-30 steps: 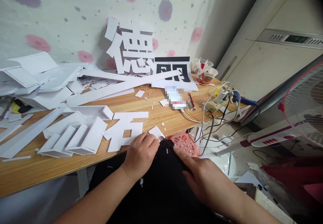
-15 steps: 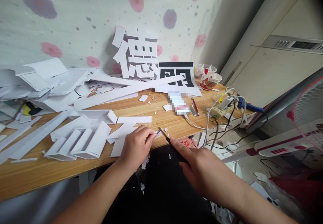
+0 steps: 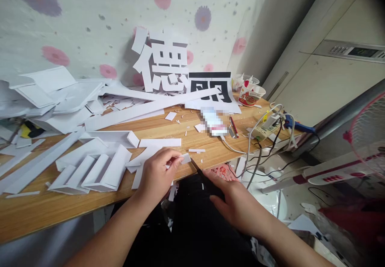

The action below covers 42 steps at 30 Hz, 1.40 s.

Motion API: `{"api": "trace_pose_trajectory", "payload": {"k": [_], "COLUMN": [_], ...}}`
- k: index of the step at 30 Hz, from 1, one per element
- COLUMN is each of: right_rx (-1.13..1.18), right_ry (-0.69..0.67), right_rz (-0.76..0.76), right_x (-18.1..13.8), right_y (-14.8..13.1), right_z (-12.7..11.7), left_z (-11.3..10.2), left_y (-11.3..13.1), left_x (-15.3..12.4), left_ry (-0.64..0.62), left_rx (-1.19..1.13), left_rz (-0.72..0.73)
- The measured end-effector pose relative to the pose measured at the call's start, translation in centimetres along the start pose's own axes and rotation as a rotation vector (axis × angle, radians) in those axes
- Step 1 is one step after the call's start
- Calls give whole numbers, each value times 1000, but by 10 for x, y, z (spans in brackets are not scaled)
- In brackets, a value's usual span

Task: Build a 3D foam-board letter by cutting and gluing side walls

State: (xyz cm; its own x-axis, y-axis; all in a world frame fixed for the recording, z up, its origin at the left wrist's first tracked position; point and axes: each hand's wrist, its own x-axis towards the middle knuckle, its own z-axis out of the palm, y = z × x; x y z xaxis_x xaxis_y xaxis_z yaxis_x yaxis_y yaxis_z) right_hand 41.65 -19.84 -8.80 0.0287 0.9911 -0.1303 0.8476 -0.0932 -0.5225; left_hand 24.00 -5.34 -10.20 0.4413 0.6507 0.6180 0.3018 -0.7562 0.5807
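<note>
Near the table's front edge, my left hand [image 3: 161, 168] pinches a small white foam board piece [image 3: 186, 158] between thumb and fingers. My right hand [image 3: 236, 196] is wrapped around a black-handled craft knife [image 3: 201, 172], its blade end close to the right end of that piece; whether they touch I cannot tell. Just beyond, a thin white strip [image 3: 197, 150] lies on the wood. To the left sits a built-up white foam board character [image 3: 108, 170] with raised side walls, and flat white cut pieces [image 3: 159, 142] lie between it and my left hand.
Foam board scraps [image 3: 51, 102] pile up at the left. A finished white character [image 3: 162, 62] leans on the curtain, near a printed sheet [image 3: 210, 98]. Further right are a blurred phone [image 3: 212, 120], a paper cup [image 3: 251, 94], a power strip [image 3: 264, 128] with cables, and a blue glue gun [image 3: 300, 127].
A thin white strip now lies on the table beyond my left hand. More of the held piece shows past my fingers. The knife has dropped slightly, and the view has shifted a little.
</note>
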Motion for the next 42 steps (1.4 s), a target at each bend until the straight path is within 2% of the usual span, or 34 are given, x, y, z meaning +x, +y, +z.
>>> {"api": "trace_pose_trajectory", "payload": {"k": [4, 7, 11, 14, 18, 22, 28, 35, 42], "right_rx": [48, -29, -154, -152, 48, 186, 136, 105, 31], "right_ry": [111, 168, 181, 238, 372, 378, 331, 366, 458], "right_rz": [-18, -30, -10, -42, -204, -372, -369, -400, -407], "right_x": [18, 48, 99, 119, 103, 68, 49, 52, 54], "right_y": [10, 9, 0, -8, -18, -27, -45, -52, -51], "right_z": [-15, -25, -26, -21, -12, -2, 1, -1, 3], "left_z": [-25, -41, -53, -59, -64, -61, -57, -60, -62], "left_y": [6, 11, 14, 14, 14, 19, 34, 44, 47], "left_x": [-9, -20, -30, -34, -36, -33, -33, -42, -46], "left_ry": [112, 119, 122, 137, 196, 238, 307, 354, 333], "left_rx": [36, 141, 215, 233, 225, 118, 65, -19, -40], "left_rz": [227, 373, 437, 443, 361, 277, 295, 206, 200]}}
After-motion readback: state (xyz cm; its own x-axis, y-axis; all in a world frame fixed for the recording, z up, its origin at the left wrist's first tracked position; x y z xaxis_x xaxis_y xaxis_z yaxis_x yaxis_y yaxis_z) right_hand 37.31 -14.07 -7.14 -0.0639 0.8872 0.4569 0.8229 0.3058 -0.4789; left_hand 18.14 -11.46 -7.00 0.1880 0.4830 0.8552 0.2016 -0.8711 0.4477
